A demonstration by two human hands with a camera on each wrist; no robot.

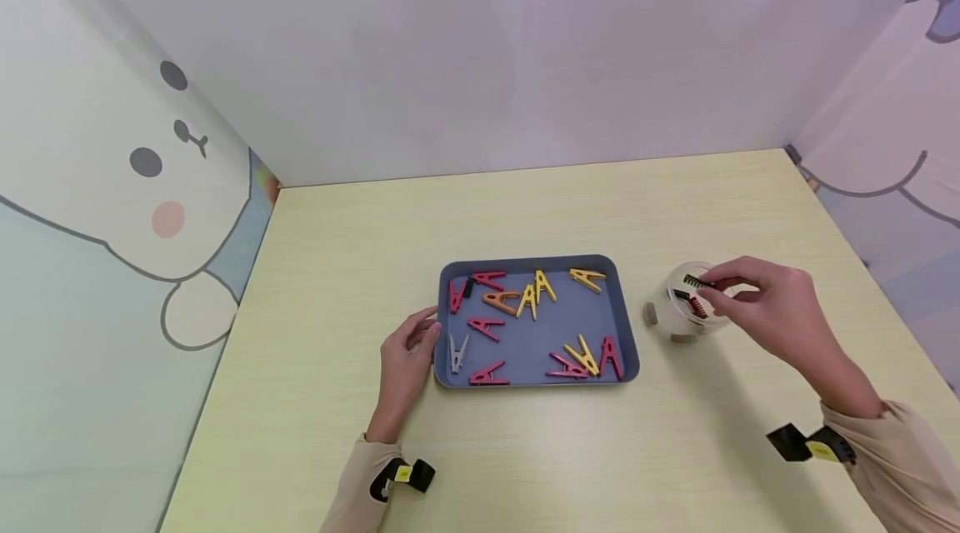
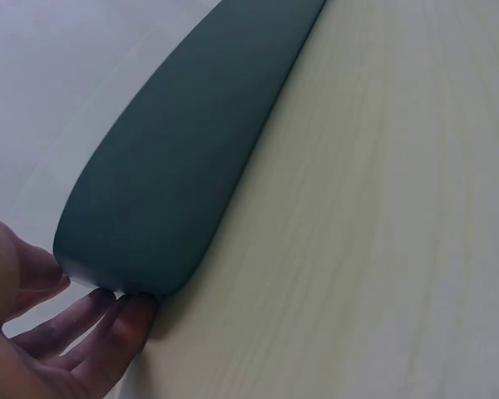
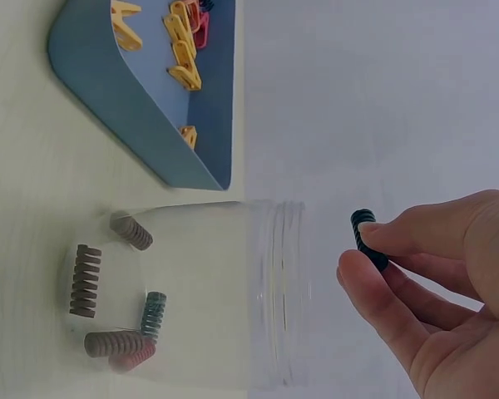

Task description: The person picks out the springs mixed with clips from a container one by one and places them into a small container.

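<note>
My right hand (image 1: 772, 308) pinches a dark coil spring (image 3: 368, 238) between thumb and fingertips, just outside the mouth of a clear jar (image 3: 274, 291) in the right wrist view. Through the jar's wall show a green spring (image 3: 153, 314), a red one (image 3: 133, 359) and grey-brown ones (image 3: 85, 281). Whether every grey-brown spring is inside I cannot tell. My left hand (image 1: 405, 358) rests its fingertips against the outer left wall of a blue tray (image 1: 536, 383). Inside the tray lie red, yellow, orange and grey clothespins (image 1: 457, 354), and a small black spring (image 1: 468, 287).
The tray sits mid-table, and the jar stands to its right on the pale wooden table (image 1: 337, 266). A white wall (image 1: 480, 58) rises behind the table. Cartoon-printed panels (image 1: 90, 308) flank both sides.
</note>
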